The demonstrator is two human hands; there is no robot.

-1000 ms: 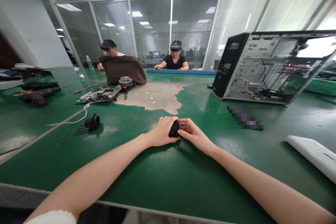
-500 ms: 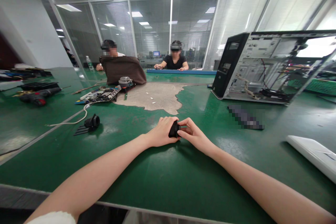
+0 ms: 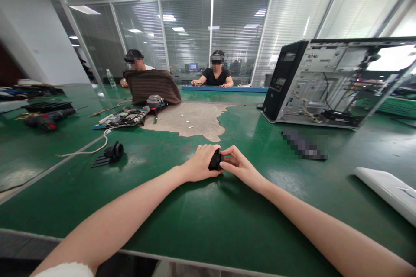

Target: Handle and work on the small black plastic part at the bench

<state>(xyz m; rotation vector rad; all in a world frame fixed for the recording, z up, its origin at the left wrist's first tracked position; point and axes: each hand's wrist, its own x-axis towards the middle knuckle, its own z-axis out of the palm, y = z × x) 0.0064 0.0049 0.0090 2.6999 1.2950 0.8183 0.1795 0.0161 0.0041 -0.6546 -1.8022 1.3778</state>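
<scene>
A small black plastic part point(image 3: 215, 161) sits between my two hands, just above the green table mat point(image 3: 201, 220). My left hand point(image 3: 199, 164) wraps around its left side with the fingers curled over the top. My right hand point(image 3: 240, 165) pinches its right side with thumb and fingertips. Most of the part is hidden by my fingers.
An open computer case point(image 3: 331, 82) lies on its side at the right. A white panel point(image 3: 386, 190) rests near the right edge. A circuit board point(image 3: 125, 117), a black part with a cable point(image 3: 112, 152) and tools point(image 3: 45, 117) lie at the left. Two people sit at the far end.
</scene>
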